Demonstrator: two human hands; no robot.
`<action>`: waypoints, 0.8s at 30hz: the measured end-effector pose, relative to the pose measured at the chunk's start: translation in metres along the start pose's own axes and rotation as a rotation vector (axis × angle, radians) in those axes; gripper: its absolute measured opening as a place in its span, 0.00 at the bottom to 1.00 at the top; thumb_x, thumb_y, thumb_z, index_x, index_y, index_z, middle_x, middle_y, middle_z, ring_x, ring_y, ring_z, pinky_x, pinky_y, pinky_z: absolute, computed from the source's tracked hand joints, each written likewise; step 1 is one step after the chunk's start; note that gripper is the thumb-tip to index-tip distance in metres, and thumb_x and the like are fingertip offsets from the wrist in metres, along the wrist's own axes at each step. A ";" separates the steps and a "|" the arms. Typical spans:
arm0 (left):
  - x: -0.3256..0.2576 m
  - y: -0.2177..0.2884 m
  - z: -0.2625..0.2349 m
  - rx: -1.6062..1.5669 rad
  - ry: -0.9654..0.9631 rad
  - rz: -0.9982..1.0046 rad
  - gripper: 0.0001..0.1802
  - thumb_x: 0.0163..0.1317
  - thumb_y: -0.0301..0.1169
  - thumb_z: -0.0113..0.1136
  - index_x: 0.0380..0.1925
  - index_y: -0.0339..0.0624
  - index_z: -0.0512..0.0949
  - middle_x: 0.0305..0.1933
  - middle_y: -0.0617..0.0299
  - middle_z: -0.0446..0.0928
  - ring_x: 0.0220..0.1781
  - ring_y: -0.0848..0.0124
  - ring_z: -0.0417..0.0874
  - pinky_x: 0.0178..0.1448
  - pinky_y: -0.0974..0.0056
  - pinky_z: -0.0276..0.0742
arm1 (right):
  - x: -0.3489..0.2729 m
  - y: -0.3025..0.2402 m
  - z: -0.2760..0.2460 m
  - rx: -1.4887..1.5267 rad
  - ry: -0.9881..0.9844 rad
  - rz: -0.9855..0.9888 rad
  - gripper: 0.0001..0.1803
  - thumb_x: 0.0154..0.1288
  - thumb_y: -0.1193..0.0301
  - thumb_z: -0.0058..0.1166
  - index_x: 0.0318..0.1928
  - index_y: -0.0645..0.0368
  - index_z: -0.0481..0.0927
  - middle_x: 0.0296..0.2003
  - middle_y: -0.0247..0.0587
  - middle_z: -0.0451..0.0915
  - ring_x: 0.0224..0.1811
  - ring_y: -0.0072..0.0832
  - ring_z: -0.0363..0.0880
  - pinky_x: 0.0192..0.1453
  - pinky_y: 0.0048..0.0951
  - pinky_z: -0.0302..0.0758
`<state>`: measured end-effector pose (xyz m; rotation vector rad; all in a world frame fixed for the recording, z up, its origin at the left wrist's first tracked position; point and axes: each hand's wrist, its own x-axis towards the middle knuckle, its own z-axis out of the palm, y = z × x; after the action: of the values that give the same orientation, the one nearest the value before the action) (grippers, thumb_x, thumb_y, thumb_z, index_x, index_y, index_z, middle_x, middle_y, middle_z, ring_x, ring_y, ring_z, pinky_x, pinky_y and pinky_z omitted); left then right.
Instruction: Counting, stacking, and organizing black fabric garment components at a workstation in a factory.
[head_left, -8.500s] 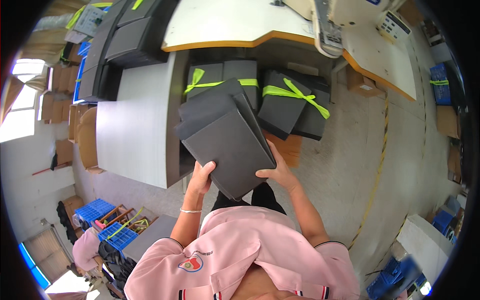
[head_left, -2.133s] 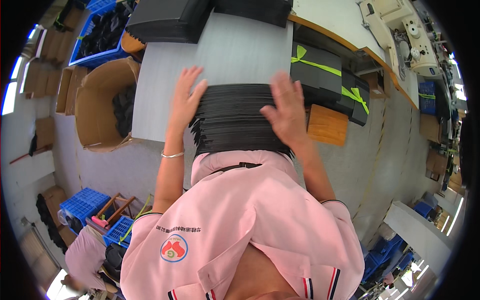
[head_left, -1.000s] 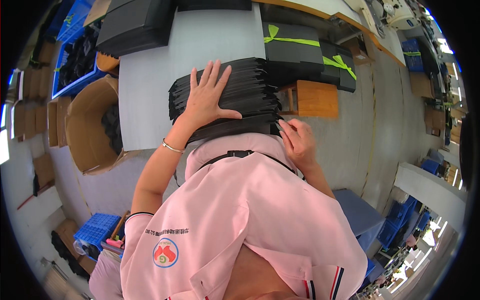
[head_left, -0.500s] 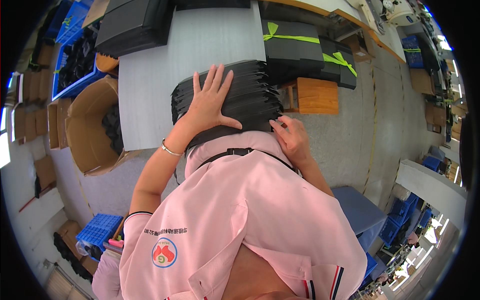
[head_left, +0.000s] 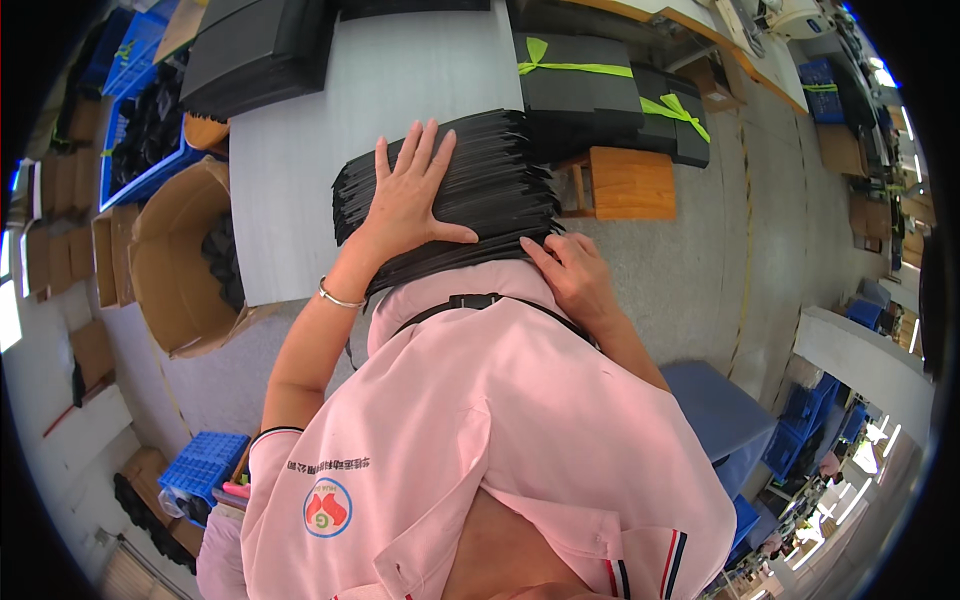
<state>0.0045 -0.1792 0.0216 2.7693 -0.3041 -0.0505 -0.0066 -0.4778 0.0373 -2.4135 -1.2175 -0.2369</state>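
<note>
A fanned stack of thin black sheets (head_left: 490, 190) lies at the table's near edge, against my waist. My left hand (head_left: 408, 200) rests flat on top of it, fingers spread and thumb stretched to the right. At the near right corner of the stack, my right hand (head_left: 575, 270) is closed at the sheet edges. One of its digits lies over the top, while the other fingers are bent and partly hidden. The sheets' right edges are uneven and overlap in steps.
The pale grey table (head_left: 420, 65) extends ahead, with a black stack (head_left: 255, 55) at its far left. Tied black bundles (head_left: 580, 90) and a wooden stool (head_left: 632, 183) stand right. An open cardboard box (head_left: 180, 270) and blue crate (head_left: 150, 175) are left.
The near sheets have fanned apart more, showing more separate edges. My right hand has shifted left onto the stack's corner. My left hand stays spread on top.
</note>
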 end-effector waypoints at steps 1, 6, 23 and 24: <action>0.000 0.000 0.000 0.003 0.007 -0.001 0.76 0.38 0.73 0.72 0.82 0.44 0.49 0.85 0.45 0.46 0.88 0.52 0.40 0.83 0.33 0.29 | -0.001 0.000 0.001 -0.001 0.001 0.003 0.24 0.56 0.77 0.60 0.56 0.57 0.86 0.42 0.37 0.78 0.41 0.35 0.78 0.52 0.35 0.76; 0.001 -0.001 -0.002 0.002 0.008 0.003 0.75 0.39 0.72 0.72 0.82 0.45 0.49 0.85 0.46 0.46 0.88 0.52 0.41 0.83 0.33 0.30 | -0.006 -0.001 0.000 0.052 -0.016 0.014 0.20 0.55 0.77 0.61 0.51 0.58 0.88 0.44 0.39 0.78 0.42 0.37 0.78 0.53 0.36 0.76; 0.004 -0.006 0.001 0.000 0.040 0.009 0.77 0.37 0.75 0.71 0.82 0.46 0.50 0.85 0.48 0.47 0.87 0.53 0.42 0.83 0.33 0.30 | -0.012 0.003 0.010 0.065 0.013 0.019 0.15 0.56 0.76 0.62 0.45 0.58 0.88 0.52 0.42 0.80 0.45 0.38 0.80 0.53 0.35 0.78; 0.004 -0.006 0.001 0.002 0.037 0.007 0.77 0.36 0.75 0.71 0.82 0.46 0.51 0.85 0.48 0.47 0.87 0.53 0.42 0.84 0.33 0.30 | -0.013 0.003 0.011 0.059 0.027 0.015 0.14 0.56 0.76 0.62 0.44 0.59 0.88 0.55 0.43 0.81 0.45 0.37 0.80 0.53 0.35 0.78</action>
<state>0.0091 -0.1752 0.0189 2.7672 -0.3045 0.0030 -0.0122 -0.4838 0.0225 -2.3604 -1.1783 -0.2254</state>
